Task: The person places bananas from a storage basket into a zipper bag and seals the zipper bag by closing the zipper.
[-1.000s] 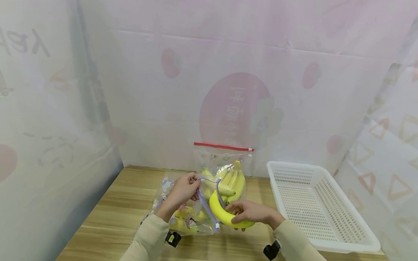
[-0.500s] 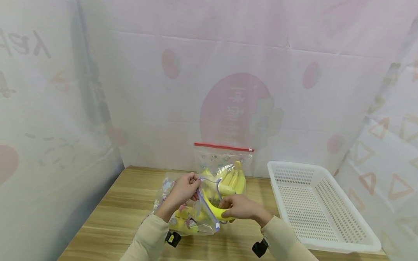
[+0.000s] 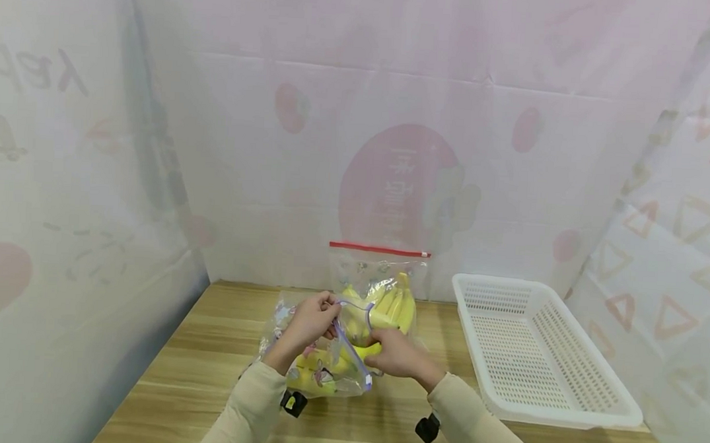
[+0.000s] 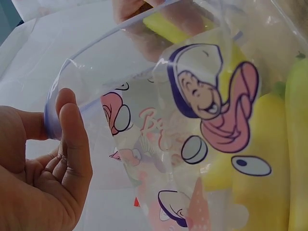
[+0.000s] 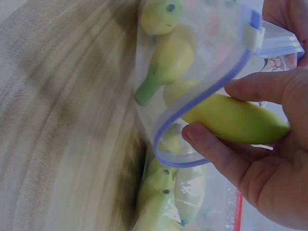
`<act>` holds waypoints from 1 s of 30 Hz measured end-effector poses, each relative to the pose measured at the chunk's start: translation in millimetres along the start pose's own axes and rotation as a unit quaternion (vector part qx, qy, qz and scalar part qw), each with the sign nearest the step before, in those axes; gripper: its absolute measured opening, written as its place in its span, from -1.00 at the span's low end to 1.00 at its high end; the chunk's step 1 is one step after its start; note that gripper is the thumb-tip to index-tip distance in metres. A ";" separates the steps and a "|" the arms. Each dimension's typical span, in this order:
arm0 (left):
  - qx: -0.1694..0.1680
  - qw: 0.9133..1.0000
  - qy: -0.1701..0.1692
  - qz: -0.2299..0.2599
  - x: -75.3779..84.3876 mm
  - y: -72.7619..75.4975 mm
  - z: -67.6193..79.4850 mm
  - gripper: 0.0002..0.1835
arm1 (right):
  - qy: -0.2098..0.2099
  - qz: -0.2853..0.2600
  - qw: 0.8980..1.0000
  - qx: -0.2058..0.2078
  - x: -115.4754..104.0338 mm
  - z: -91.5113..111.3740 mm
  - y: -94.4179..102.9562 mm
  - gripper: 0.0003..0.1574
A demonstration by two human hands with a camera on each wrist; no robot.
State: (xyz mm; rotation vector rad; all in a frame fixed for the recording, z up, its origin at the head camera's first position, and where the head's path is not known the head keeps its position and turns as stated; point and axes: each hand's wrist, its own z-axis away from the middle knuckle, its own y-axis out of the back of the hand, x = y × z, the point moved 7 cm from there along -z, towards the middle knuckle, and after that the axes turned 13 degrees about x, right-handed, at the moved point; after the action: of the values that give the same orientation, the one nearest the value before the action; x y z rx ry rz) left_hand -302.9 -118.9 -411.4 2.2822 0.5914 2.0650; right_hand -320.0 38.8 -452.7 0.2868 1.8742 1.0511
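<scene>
A clear zip bag with a purple zip edge and cartoon prints lies on its side, its mouth facing right. My left hand pinches the upper edge of that mouth between thumb and fingers. Several bananas lie inside the bag. My right hand grips one yellow banana between thumb and fingers. In the right wrist view its far end is past the purple edge, inside the mouth, while its near end rests against the palm.
Behind the hands a second clear bag, with a red zip, stands against the wall and holds several bananas. A white slotted basket stands to the right on the wooden table. Printed white cloth encloses the back and sides.
My right hand has moved left with the banana, bringing it from in front of the bag's mouth to partly inside. My left hand has stayed on the bag's edge.
</scene>
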 end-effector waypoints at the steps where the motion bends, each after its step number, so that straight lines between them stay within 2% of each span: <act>1: 0.000 1.000 0.000 -0.001 0.3 0.2 -0.1 -0.87 | 0.002 -0.006 1.000 -0.001 0.4 -0.2 -1.7 -0.73; 7: -0.004 1.000 -0.001 -0.004 0.7 -0.1 -0.5 -0.86 | 0.053 0.010 0.998 0.038 -4.3 -2.7 -4.8 -0.70; 12: -0.010 1.000 -0.001 0.000 0.8 -0.9 0.0 -0.85 | 0.068 0.025 0.996 0.049 -5.0 -3.3 -9.1 -0.71; 18: -0.008 1.000 0.000 -0.002 4.0 0.7 0.8 -0.84 | 0.065 -0.018 0.998 0.006 -6.2 -5.7 -17.7 -0.72; 22: -0.005 1.000 -0.004 -0.008 5.8 1.9 0.8 -0.84 | 0.045 -0.053 0.997 -0.017 -6.9 -8.3 -21.6 -0.63; 27: 0.001 1.000 -0.004 -0.006 4.8 2.1 -0.8 -0.85 | 0.011 -0.078 0.997 -0.004 -5.1 -8.8 -21.9 -0.58; 30: 0.005 1.000 -0.004 -0.012 4.1 2.4 -1.6 -0.84 | 0.009 -0.084 0.996 0.012 -4.9 -7.3 -20.4 -0.62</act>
State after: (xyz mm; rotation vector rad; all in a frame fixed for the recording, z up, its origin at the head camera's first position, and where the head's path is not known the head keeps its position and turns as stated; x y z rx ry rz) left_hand -303.6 -120.4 -406.7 2.2754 0.6263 2.0466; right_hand -318.8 19.6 -463.9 0.1321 1.8937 0.9203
